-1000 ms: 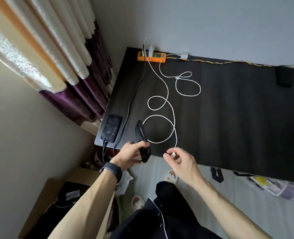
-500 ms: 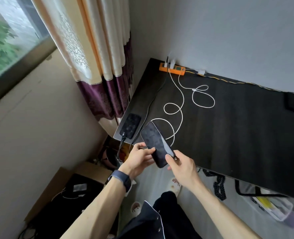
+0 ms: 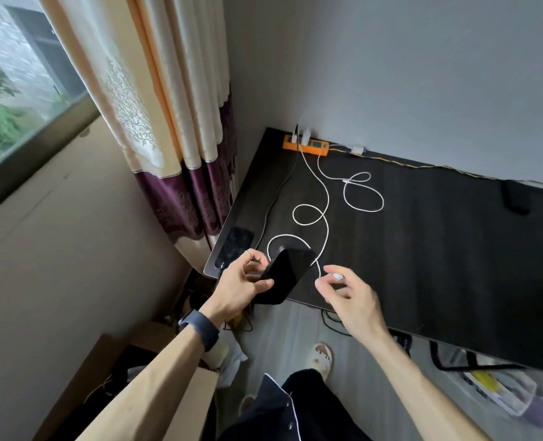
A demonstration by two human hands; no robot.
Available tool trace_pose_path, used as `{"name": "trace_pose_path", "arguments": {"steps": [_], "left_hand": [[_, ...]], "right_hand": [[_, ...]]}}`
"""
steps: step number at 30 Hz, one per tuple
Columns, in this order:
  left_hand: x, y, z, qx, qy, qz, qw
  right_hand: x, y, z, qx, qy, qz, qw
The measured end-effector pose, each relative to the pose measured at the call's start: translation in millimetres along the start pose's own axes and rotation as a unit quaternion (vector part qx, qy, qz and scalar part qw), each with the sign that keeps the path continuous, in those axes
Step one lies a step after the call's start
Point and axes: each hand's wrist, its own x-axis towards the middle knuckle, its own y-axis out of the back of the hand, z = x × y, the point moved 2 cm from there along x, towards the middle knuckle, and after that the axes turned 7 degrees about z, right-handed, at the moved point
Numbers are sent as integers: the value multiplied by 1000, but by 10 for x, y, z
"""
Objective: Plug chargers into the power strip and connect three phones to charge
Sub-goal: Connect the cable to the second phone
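My left hand (image 3: 243,281) grips a black phone (image 3: 284,276) over the near left corner of the dark table (image 3: 439,249), its screen tilted up. My right hand (image 3: 346,294) pinches the white plug end (image 3: 337,276) of a white cable (image 3: 326,218), a short gap right of the phone. That cable loops back to a white charger in the orange power strip (image 3: 306,144) at the wall. A second phone (image 3: 236,245) lies flat at the table's left edge with a dark cable plugged in. Another white cable (image 3: 364,195) lies coiled near the strip.
A dark object (image 3: 515,197) sits at the table's far right. Curtains (image 3: 174,122) and a window hang to the left. On the floor are a cardboard box (image 3: 111,370), slippers (image 3: 319,356) and a clear tray (image 3: 499,389) of small items.
The phone has turned in my left hand and my right hand has come off its lower end, now holding the cable plug apart from it. My view has shifted left.
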Motion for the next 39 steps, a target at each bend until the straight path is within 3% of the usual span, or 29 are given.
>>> {"name": "trace_pose_path", "arguments": {"steps": [3, 9, 12, 15, 19, 22, 26, 29, 32, 36, 39], "left_hand": [[1, -20, 21, 2, -5, -28, 1000], [14, -14, 121, 40, 8, -113, 993], [19, 16, 127, 4, 83, -155, 984], [12, 10, 98, -21, 149, -185, 971], [-37, -68, 5, -103, 199, -133, 965], [-63, -67, -92, -196, 241, -53, 949], [-32, 34, -115, -353, 253, 27, 900], [8, 116, -105, -392, 249, 48, 884], [49, 164, -46, -396, 251, 75, 880], [47, 128, -15, -403, 305, 130, 853], [-19, 59, 1, -412, 327, 126, 841]], "right_hand": [[68, -45, -104, -20, 45, -7, 999], [224, -97, -60, -42, 44, -46, 997], [275, -118, -35, 35, 14, -86, 996], [395, -148, -38, 71, -28, -77, 994], [547, -169, -43, 187, -142, -33, 972], [484, -82, -91, 113, -82, -17, 990], [163, 55, -197, 4, -8, -10, 1000], [-189, 31, -225, 63, -40, -113, 991], [-478, -166, -217, 144, -120, -233, 954], [-553, -386, -59, 78, -123, -195, 970], [-560, -418, -106, -5, -43, -116, 992]]}}
